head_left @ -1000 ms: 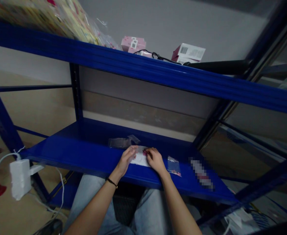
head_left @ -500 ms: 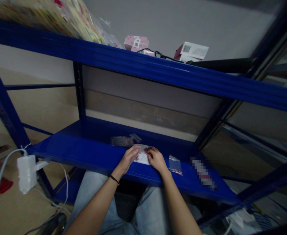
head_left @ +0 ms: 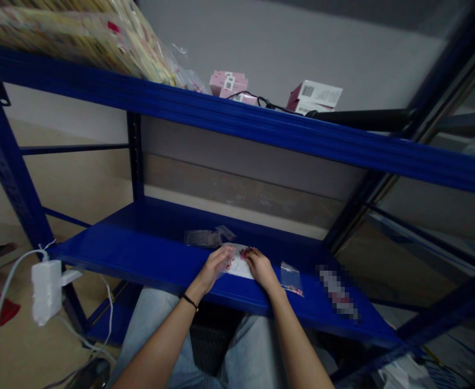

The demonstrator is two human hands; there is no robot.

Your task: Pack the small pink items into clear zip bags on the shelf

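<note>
A white sheet [head_left: 239, 266] lies on the blue shelf between my hands. On its far right part is a small heap of dark red and pink pieces [head_left: 244, 253], too small to name. My right hand [head_left: 259, 266] has its fingers bent down and closed at this heap. At the sheet's left edge my left hand [head_left: 213, 268] is closed on a small clear plastic bag [head_left: 228, 252], with some pinkish pieces by its fingertips. To the right lies another clear zip bag [head_left: 291, 279] with pink pieces at its bottom.
Flat clear bags [head_left: 203, 237] lie behind my left hand. A blurred-out item [head_left: 338, 292] is at the right of the blue shelf [head_left: 140, 254]. Overhead, the upper shelf beam [head_left: 221, 116] crosses the view, with pink boxes [head_left: 228, 84] above. A white power adapter [head_left: 46, 292] hangs at the left.
The view has tilted slightly, so everything sits a little lower. Both hands stay at the white sheet, with only slight finger movement.
</note>
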